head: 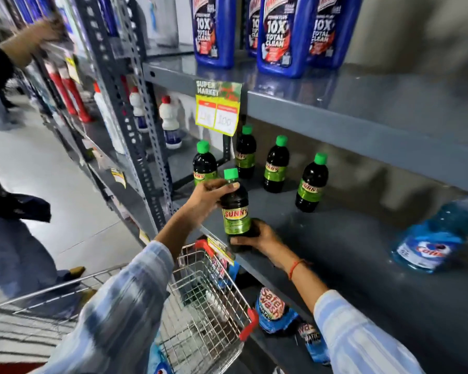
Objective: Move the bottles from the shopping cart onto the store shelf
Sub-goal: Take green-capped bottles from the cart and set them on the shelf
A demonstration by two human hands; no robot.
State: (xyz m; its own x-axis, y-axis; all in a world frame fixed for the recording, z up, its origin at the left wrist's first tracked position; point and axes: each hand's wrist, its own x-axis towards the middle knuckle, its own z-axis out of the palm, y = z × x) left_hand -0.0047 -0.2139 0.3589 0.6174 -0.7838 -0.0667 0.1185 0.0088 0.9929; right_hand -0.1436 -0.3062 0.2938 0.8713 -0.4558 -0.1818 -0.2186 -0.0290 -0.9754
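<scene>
A dark bottle with a green cap and green "SUNNY" label (235, 211) stands upright at the front edge of the grey middle shelf (349, 252). My left hand (210, 197) grips its neck and shoulder. My right hand (257, 237) holds its base. Several matching bottles stand farther back on the same shelf, such as one at the left (204, 164) and one at the right (311, 183). The wire shopping cart (208, 306) with red corners sits below my arms against the shelf front.
A blue bottle (435, 236) lies on its side at the shelf's right. Large blue jugs (287, 36) fill the shelf above, with a yellow price tag (219, 109) hanging from it. Blue pouches (274, 310) lie on the lower shelf. Other people (14, 238) stand in the aisle at left.
</scene>
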